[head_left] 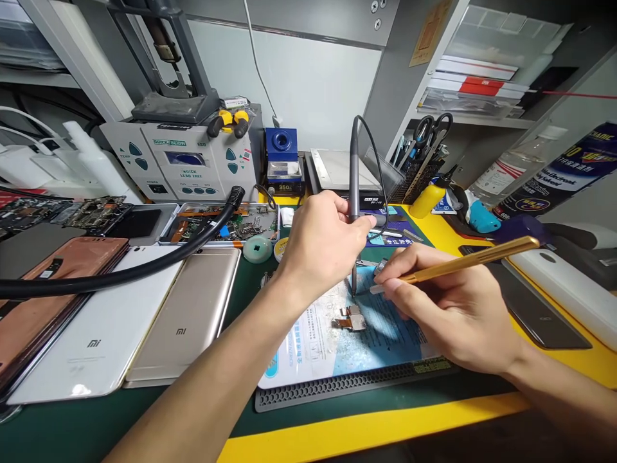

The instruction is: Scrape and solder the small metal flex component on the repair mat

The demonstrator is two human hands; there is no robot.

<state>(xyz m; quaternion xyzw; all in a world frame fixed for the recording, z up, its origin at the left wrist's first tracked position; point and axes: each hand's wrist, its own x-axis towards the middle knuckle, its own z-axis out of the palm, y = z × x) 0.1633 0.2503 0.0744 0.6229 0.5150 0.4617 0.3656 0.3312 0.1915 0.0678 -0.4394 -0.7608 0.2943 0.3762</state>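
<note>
My left hand [321, 235] is closed around a grey soldering iron [355, 170], held upright with its cable looping off the top. The iron's tip points down over a blue and white printed sheet [308, 360]. Just below the tip lies a small phone camera-like module [355, 319] with copper-coloured flex tabs. My right hand [453, 308] grips a slim gold-handled tool [472, 259] like a pen; its short pale end points left toward the iron. A small shiny piece [380, 265] shows by my right fingertips; whether they touch it I cannot tell.
Several phones [187, 315] lie at the left under a black hose [120, 278] from the rework station [187, 154]. Behind are a tray of boards [250, 225] and a blue soldering unit [284, 161]. Bottles [515, 161] and a dark phone [544, 308] are at the right.
</note>
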